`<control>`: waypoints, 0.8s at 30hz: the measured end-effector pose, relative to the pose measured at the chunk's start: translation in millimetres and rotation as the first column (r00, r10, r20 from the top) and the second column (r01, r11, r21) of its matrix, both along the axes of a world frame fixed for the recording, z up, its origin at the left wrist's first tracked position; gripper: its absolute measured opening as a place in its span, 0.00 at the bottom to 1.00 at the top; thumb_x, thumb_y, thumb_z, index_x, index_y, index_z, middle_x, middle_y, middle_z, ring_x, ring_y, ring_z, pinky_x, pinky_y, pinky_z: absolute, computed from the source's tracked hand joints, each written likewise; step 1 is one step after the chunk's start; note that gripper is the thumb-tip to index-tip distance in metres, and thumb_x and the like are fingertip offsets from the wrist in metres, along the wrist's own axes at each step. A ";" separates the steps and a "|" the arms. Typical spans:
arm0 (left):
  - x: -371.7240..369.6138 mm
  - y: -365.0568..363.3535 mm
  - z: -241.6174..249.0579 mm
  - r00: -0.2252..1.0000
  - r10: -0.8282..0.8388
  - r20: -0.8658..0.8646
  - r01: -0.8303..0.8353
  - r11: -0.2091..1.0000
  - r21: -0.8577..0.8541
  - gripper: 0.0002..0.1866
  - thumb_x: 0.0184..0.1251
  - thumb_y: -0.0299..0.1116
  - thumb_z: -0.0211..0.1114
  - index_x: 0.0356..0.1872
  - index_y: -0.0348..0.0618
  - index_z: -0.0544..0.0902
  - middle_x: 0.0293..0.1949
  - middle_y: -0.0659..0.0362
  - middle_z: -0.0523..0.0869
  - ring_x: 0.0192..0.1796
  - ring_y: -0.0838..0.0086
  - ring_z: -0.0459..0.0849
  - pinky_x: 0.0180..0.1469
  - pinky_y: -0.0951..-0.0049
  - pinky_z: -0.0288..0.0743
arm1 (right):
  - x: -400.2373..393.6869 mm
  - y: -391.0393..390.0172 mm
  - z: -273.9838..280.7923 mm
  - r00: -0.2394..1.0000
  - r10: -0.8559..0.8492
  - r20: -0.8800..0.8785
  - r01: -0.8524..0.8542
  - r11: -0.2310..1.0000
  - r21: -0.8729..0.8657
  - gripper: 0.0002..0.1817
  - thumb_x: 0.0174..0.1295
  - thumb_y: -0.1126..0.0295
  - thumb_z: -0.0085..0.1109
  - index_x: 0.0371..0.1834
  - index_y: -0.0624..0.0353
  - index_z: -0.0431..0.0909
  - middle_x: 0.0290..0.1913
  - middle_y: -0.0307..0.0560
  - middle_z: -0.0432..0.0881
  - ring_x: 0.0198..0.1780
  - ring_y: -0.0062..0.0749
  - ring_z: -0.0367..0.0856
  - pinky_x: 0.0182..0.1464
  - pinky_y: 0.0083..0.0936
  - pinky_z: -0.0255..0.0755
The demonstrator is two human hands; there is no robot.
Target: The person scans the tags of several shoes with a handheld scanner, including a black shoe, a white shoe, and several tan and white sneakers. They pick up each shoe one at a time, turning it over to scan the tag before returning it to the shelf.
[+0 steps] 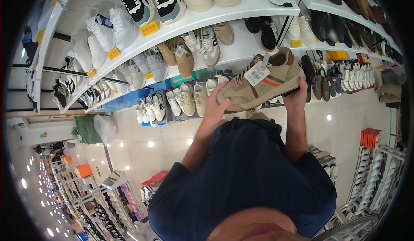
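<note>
A beige sneaker (254, 92) with an orange stripe and a brown heel is held up in front of the shelves, its toe to the left. My left hand (215, 103) closes round the toe end. Around the heel and sole, at the right, my right hand (296, 95) is closed. A white price tag (257, 74) hangs over the shoe's side near the laces. Just behind the shoe, the middle shelf (241, 47) bears more sneakers, among them a tan one (184, 62) and a white one with dark stripes (210, 47).
An upper shelf (172, 27) curves across the top with white and black sneakers. Below, pairs of shoes line a low row (186, 99). A green bag (85, 129) lies on the floor at the left. Shoe racks (366, 176) stand at the right and lower left.
</note>
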State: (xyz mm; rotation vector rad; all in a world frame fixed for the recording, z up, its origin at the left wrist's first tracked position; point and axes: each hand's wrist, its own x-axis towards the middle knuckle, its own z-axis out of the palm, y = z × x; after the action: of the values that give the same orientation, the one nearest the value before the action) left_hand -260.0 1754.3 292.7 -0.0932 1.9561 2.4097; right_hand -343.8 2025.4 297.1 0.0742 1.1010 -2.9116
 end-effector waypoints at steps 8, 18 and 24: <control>-10.2 31.2 -15.2 0.930 -0.120 0.349 -0.144 0.752 0.643 0.33 0.83 0.56 0.37 0.72 0.39 0.67 0.67 0.52 0.77 0.70 0.64 0.74 0.71 0.60 0.69 | -18.2 13.8 21.6 0.963 0.132 -0.234 -0.108 0.988 0.111 0.54 0.47 0.51 0.76 0.75 0.61 0.58 0.72 0.57 0.68 0.73 0.47 0.67 0.75 0.42 0.62; -7.6 43.6 1.5 0.951 0.181 0.250 -0.287 0.812 0.508 0.27 0.84 0.48 0.41 0.67 0.35 0.70 0.63 0.52 0.79 0.65 0.65 0.79 0.66 0.63 0.73 | -39.3 32.2 -11.4 0.952 0.278 -0.131 -0.282 0.959 -0.013 0.52 0.49 0.53 0.74 0.76 0.61 0.58 0.72 0.53 0.69 0.73 0.43 0.68 0.74 0.39 0.64; -3.9 40.8 6.9 0.955 -0.064 0.288 -0.180 0.649 0.740 0.37 0.79 0.62 0.37 0.75 0.43 0.63 0.71 0.52 0.72 0.72 0.59 0.70 0.71 0.53 0.65 | -36.6 32.8 -22.9 0.962 0.272 0.002 -0.266 0.943 -0.201 0.38 0.61 0.48 0.60 0.72 0.57 0.67 0.68 0.46 0.74 0.69 0.41 0.72 0.73 0.42 0.64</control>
State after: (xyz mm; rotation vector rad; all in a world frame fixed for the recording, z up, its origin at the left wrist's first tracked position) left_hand -263.9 1795.0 299.6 -0.4527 0.7010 2.8296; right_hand -380.4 2058.2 274.1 -0.0357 0.7420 -2.7439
